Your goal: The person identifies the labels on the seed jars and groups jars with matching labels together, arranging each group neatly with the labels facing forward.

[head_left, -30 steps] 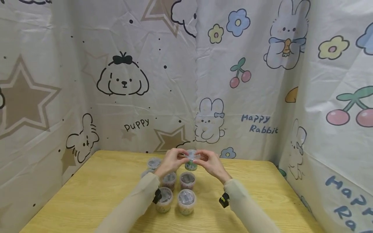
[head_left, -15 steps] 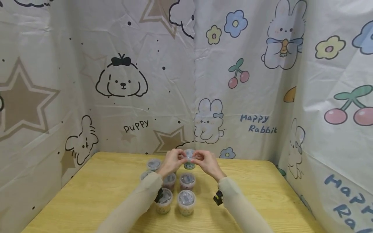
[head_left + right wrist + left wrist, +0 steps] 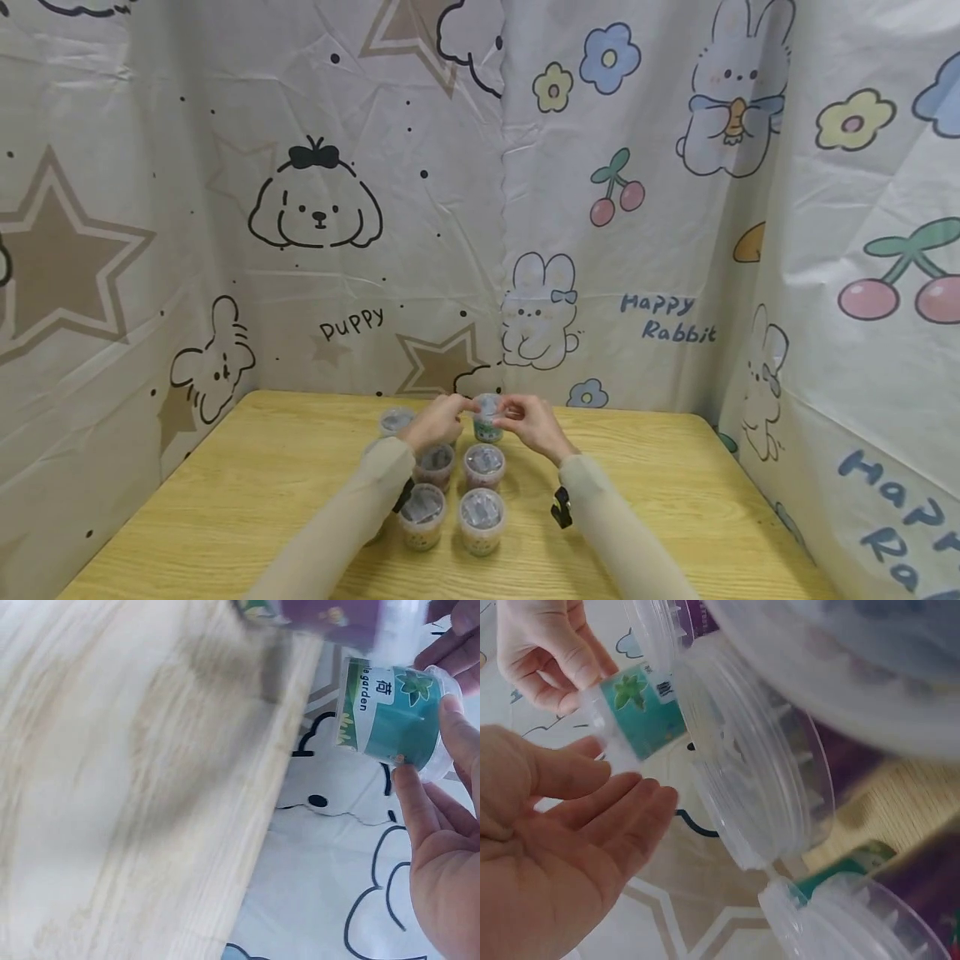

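Note:
A small clear plastic cup (image 3: 488,431) with a green leaf-print label stands at the far edge of the table, a clear lid at its top. My right hand (image 3: 534,423) holds it at the rim. In the right wrist view its thumb is on the lid edge and a fingertip on the side of the green-labelled cup (image 3: 401,712). My left hand (image 3: 437,422) is at the cup's left, index finger pointing to the rim. In the left wrist view the left hand (image 3: 562,832) has loosely extended fingers and grips nothing; whether a fingertip touches is unclear.
Several lidded cups stand nearer on the wooden table (image 3: 637,500): a front right cup (image 3: 482,521), a front left cup (image 3: 422,517), a middle cup (image 3: 484,464) and a far left cup (image 3: 396,419). My left forearm hides others. A printed cloth (image 3: 420,275) hangs behind.
Both hands were pinching at the cup's rim from either side. My left fingers have since loosened and shifted slightly down and away, while the right hand stays on the rim.

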A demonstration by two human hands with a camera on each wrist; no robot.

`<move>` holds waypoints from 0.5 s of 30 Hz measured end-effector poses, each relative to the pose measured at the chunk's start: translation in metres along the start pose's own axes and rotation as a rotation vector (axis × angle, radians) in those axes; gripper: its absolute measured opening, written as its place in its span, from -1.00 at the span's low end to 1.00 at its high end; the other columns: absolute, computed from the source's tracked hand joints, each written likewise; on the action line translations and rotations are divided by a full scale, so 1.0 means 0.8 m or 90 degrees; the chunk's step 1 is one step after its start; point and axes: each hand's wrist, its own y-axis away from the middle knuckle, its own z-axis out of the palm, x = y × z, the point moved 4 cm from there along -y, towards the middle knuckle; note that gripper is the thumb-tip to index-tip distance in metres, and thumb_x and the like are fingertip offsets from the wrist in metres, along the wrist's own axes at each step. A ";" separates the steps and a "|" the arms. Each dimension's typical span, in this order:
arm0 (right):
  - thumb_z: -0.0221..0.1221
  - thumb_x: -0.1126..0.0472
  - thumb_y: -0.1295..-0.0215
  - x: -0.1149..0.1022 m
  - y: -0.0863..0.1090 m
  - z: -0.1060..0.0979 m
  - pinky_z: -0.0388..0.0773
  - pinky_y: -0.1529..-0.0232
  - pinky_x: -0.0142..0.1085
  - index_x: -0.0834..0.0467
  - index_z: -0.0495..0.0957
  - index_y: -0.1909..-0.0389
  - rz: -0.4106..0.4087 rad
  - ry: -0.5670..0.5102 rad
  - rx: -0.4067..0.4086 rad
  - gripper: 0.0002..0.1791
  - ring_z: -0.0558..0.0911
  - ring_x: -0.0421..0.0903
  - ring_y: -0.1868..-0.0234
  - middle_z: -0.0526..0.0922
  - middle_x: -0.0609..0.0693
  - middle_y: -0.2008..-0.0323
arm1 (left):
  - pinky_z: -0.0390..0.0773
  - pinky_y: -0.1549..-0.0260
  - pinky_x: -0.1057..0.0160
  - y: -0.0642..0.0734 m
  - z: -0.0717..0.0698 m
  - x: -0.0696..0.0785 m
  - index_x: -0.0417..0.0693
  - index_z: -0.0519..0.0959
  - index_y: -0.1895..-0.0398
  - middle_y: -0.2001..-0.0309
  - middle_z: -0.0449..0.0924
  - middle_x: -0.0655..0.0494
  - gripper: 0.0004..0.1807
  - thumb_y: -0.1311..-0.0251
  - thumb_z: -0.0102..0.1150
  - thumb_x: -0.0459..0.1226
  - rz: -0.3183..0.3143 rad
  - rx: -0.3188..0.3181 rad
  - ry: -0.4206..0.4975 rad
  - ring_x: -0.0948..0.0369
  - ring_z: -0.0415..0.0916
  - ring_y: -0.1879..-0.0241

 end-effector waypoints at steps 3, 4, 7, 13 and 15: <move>0.38 0.25 -0.15 0.009 0.002 0.004 0.66 -0.03 -0.19 0.11 0.64 0.32 0.004 -0.018 -0.015 -0.88 0.69 0.12 -0.03 0.71 0.08 0.11 | 0.52 0.02 0.12 0.001 0.005 -0.003 -0.13 0.53 -0.23 -0.30 0.48 -0.07 -0.43 -0.20 -0.15 -0.63 -0.011 -0.050 -0.024 0.08 0.49 -0.05; 0.38 0.26 -0.15 0.012 0.003 0.006 0.67 -0.02 -0.20 0.13 0.64 0.32 0.002 -0.025 -0.019 -0.88 0.69 0.12 -0.03 0.71 0.09 0.12 | 0.52 -0.02 0.12 0.001 0.006 -0.004 -0.12 0.52 -0.24 -0.31 0.47 -0.06 -0.43 -0.22 -0.15 -0.62 -0.012 -0.061 -0.035 0.08 0.48 -0.10; 0.37 0.28 -0.15 0.019 0.005 0.010 0.67 -0.01 -0.25 0.15 0.64 0.32 0.009 -0.048 -0.030 -0.88 0.69 0.11 -0.03 0.70 0.09 0.14 | 0.46 -0.24 0.05 0.000 0.008 -0.004 -0.11 0.51 -0.26 -0.31 0.47 -0.04 -0.46 -0.25 -0.12 -0.59 -0.011 -0.085 -0.071 0.05 0.42 -0.27; 0.38 0.32 -0.13 0.027 0.007 0.017 0.66 -0.02 -0.25 0.17 0.62 0.38 -0.017 -0.051 -0.044 -0.89 0.68 0.11 -0.04 0.69 0.10 0.11 | 0.31 -0.37 -0.05 -0.002 0.011 -0.006 -0.07 0.49 -0.28 -0.31 0.47 -0.02 -0.50 -0.30 -0.08 -0.53 -0.053 -0.135 -0.103 0.00 0.31 -0.37; 0.38 0.31 -0.12 0.029 0.007 0.020 0.65 -0.05 -0.25 0.16 0.61 0.39 -0.025 -0.044 -0.051 -0.89 0.68 0.09 -0.05 0.70 0.09 0.13 | 0.30 -0.38 -0.06 -0.002 0.013 -0.007 -0.06 0.49 -0.28 -0.31 0.47 -0.01 -0.51 -0.32 -0.07 -0.51 -0.067 -0.149 -0.112 0.00 0.31 -0.37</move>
